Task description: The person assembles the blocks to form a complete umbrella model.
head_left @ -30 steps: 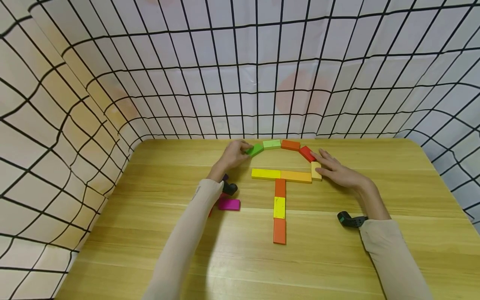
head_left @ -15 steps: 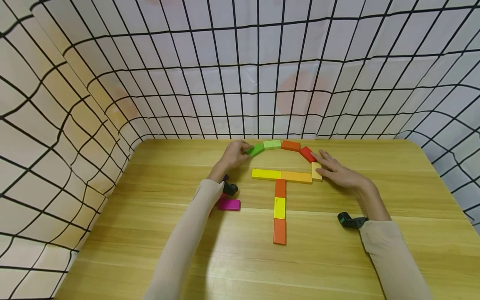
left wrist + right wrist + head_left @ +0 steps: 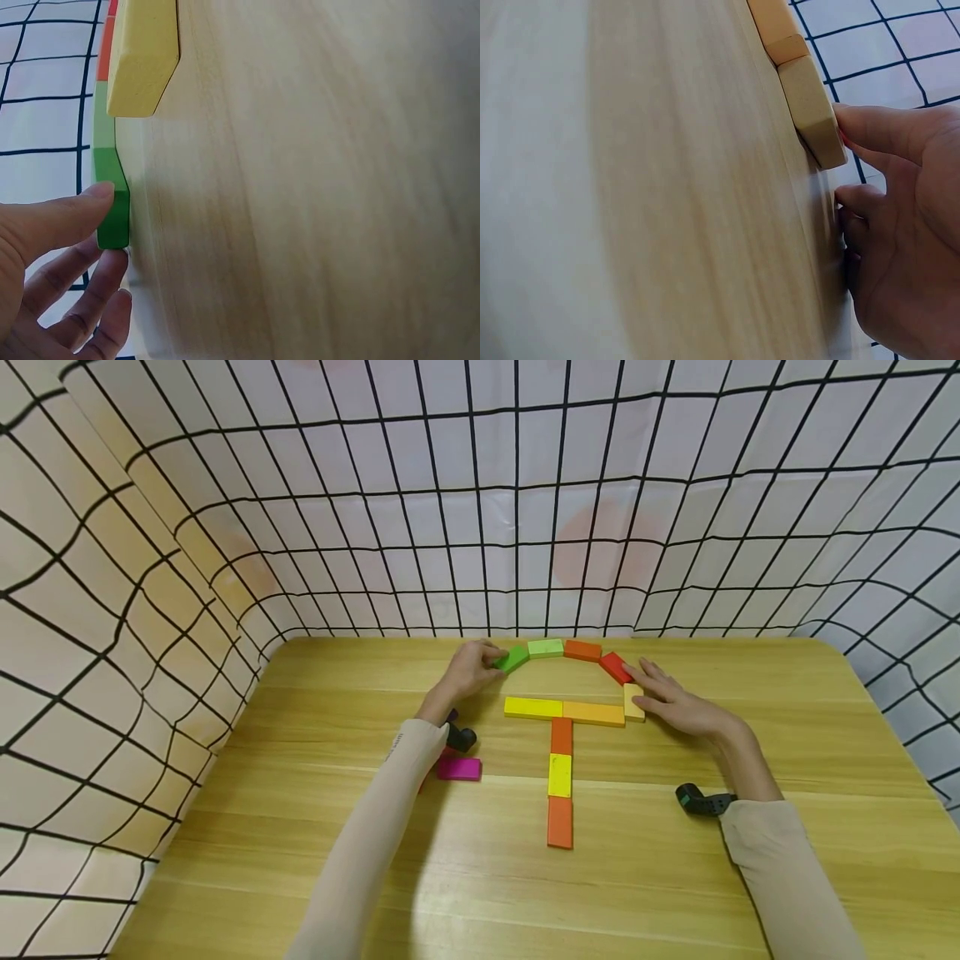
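At the left end of a curved row, my left hand point(image 3: 468, 668) pinches the dark green block point(image 3: 513, 659); the left wrist view has the thumb on one side and fingertips at its end. My right hand point(image 3: 678, 702) lies with fingers fairly straight. Its thumb tip touches the pale tan block point(image 3: 810, 112), and its index fingertip is right at the red block point(image 3: 616, 668). Between the hands the curve holds a light green block point(image 3: 545, 648) and an orange-red block point(image 3: 582, 650). Below it, a yellow block point(image 3: 532, 707) and an orange block point(image 3: 593, 713) lie end to end.
A vertical column of an orange-red block point(image 3: 561, 735), a yellow block point(image 3: 559, 775) and another orange-red block point(image 3: 559, 822) runs towards me. A magenta block point(image 3: 459, 769) lies beside the left forearm, which partly hides other blocks. Black-gridded white cloth point(image 3: 495, 527) stands behind the wooden table point(image 3: 645, 877).
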A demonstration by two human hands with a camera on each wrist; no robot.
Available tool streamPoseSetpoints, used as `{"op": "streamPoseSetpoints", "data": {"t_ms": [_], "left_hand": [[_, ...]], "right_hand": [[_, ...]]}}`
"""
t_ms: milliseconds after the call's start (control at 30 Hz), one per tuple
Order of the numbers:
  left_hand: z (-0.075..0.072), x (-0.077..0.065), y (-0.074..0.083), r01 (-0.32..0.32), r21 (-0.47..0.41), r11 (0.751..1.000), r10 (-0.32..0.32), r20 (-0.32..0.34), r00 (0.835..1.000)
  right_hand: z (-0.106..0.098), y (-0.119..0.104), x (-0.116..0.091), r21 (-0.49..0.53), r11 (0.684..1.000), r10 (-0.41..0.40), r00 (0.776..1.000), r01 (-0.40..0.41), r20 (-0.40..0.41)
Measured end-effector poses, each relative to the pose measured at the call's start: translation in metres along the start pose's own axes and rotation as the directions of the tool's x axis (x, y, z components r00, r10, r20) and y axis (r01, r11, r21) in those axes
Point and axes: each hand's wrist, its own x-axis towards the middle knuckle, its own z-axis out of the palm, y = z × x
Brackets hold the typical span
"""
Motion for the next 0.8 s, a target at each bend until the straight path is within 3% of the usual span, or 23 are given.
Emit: {"op": "streamPoseSetpoints", "data": {"t_ms": [467,667,800], "left_hand": [[-0.001,-0.002,-0.001,0.002,-0.032,1.000,-0.002,-0.005,1.000],[-0.024,-0.018,-0.012,-0.022,-0.068,0.997,0.022,-0.003,1.000],[-0.046,-0.038,-0.023,-0.025,-0.073,0.997,0.031,0.080,0.996]], "right_hand": [[0.000,0.000,0.002,0.001,1.000,0.012,1.000,-0.012,-0.004],[0.000,-0.001,0.001,-0.016,1.000,0.006,1.000,-0.006,-0.004],[0.000,-0.001,0.000,-0.004,1.000,0.018,1.000,-0.018,0.000]]}}
